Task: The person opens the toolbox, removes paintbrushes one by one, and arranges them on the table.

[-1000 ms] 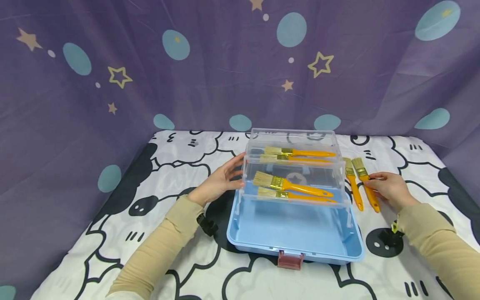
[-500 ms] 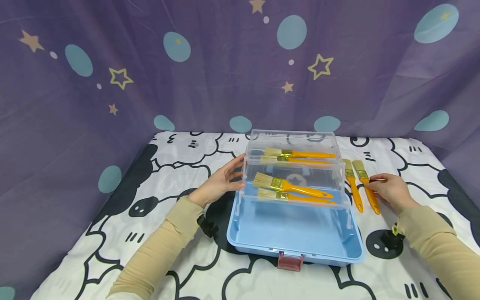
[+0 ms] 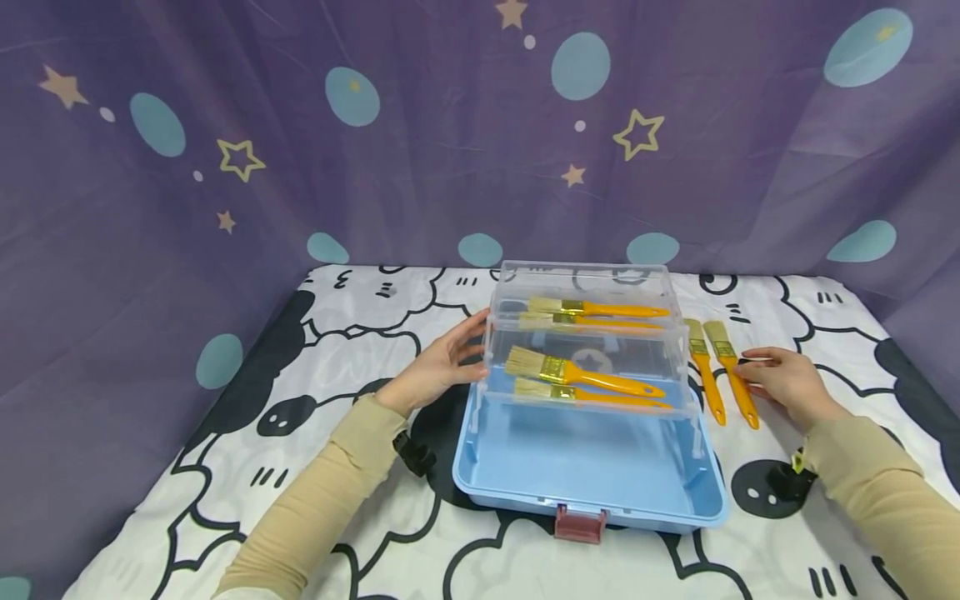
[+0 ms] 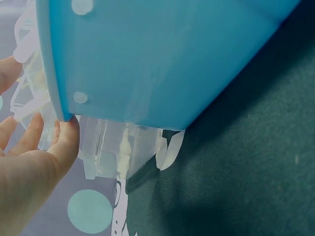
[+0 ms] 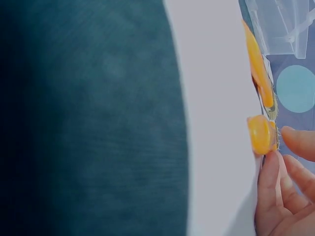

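A light-blue box [image 3: 581, 454] stands unfolded, with clear trays [image 3: 592, 337] holding several yellow-handled brushes [image 3: 615, 382]. With fingers spread, the left hand [image 3: 435, 367] touches the left side of the trays; the left wrist view has this hand [image 4: 37, 162] with a fingertip against the rim of the blue box [image 4: 142, 64]. Two more brushes lie side by side right of the box. The right hand [image 3: 791, 385] is beside the outer brush [image 3: 735, 375], fingertips at its handle. In the right wrist view, the thumb of the right hand [image 5: 285, 187] stands apart from the brush [image 5: 261, 135].
The inner loose brush [image 3: 707, 375] lies close to the box's right side. A red-brown latch [image 3: 580, 523] sticks out at the box's front. Beneath everything is a white cloth [image 3: 360, 333] with black cartoon drawings, and a purple curtain [image 3: 420, 167] hangs behind.
The right hand and forearm have shifted slightly right, the fingers drawing back a little from the outer brush. The left hand, box and brushes look the same.
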`<state>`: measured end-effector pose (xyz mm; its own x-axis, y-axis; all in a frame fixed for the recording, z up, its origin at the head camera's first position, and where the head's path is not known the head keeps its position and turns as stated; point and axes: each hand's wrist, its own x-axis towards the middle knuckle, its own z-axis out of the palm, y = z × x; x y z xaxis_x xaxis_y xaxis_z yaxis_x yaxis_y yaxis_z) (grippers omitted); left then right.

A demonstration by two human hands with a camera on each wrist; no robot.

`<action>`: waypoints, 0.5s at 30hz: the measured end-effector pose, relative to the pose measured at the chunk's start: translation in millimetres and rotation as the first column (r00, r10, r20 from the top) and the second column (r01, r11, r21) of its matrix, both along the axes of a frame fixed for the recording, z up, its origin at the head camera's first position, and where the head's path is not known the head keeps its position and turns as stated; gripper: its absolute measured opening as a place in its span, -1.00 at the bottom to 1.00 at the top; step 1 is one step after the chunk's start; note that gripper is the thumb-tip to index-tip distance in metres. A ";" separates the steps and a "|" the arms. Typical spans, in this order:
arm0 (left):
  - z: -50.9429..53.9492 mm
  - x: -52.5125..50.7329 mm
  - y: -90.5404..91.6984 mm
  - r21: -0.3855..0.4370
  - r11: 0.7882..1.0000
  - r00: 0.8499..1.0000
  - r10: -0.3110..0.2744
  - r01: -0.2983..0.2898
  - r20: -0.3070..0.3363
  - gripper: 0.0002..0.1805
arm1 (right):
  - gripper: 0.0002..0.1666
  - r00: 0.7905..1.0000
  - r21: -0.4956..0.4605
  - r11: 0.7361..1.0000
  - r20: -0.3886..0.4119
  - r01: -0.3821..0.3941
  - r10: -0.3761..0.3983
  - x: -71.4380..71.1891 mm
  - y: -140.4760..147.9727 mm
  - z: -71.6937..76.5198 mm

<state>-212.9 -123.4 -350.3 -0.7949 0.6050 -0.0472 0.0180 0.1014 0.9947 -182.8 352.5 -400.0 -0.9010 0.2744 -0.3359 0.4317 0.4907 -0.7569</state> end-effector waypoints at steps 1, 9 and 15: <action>0.0 0.2 -0.1 -0.001 1.000 1.000 0.000 0.000 -0.002 -0.04 | -0.20 1.000 -0.003 1.000 0.003 0.001 -0.001 0.0 -0.1 0.4; -1.2 1.0 -1.8 0.022 1.000 1.000 -0.017 0.018 -0.013 0.00 | -0.23 1.000 -0.012 1.000 -0.005 0.014 -0.014 2.5 -3.4 2.9; -1.3 0.3 -1.5 0.028 0.999 1.000 -0.019 0.020 -0.011 -0.02 | -0.22 0.999 -0.061 0.998 -0.023 0.034 -0.035 5.8 -2.1 5.1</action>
<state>-212.6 -124.9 -351.5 -0.7832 0.6214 -0.0215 0.0304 0.0728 0.9969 -177.0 350.4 -394.9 -0.8994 0.2852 -0.3313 0.4289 0.4285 -0.7953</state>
